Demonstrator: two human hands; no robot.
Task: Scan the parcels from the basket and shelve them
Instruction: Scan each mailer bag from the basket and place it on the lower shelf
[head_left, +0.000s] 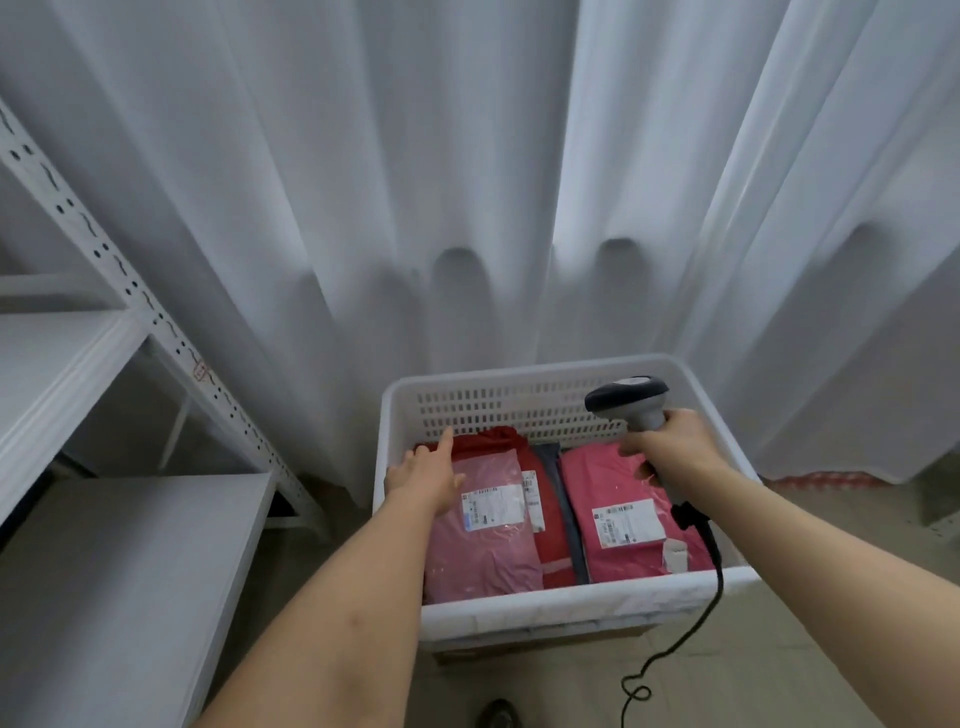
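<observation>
A white slotted plastic basket (587, 605) stands on the floor in front of me. Inside lie a light pink parcel (483, 551) with a white label on the left, a red parcel (550, 540) beside it, a grey one (569, 519) showing only as a strip, and a bright pink parcel (618, 525) with a label on the right. My left hand (427, 474) reaches into the basket with fingers stretched out, over the top left corner of the light pink parcel. My right hand (662, 447) grips the handle of a grey barcode scanner (626, 397) above the bright pink parcel.
A white metal shelving unit (135, 312) stands at the left, with a low shelf board (130, 571) close to my left arm. White curtains (467, 182) hang behind the basket. The scanner's black cable (691, 639) trails over the basket's front rim to the floor.
</observation>
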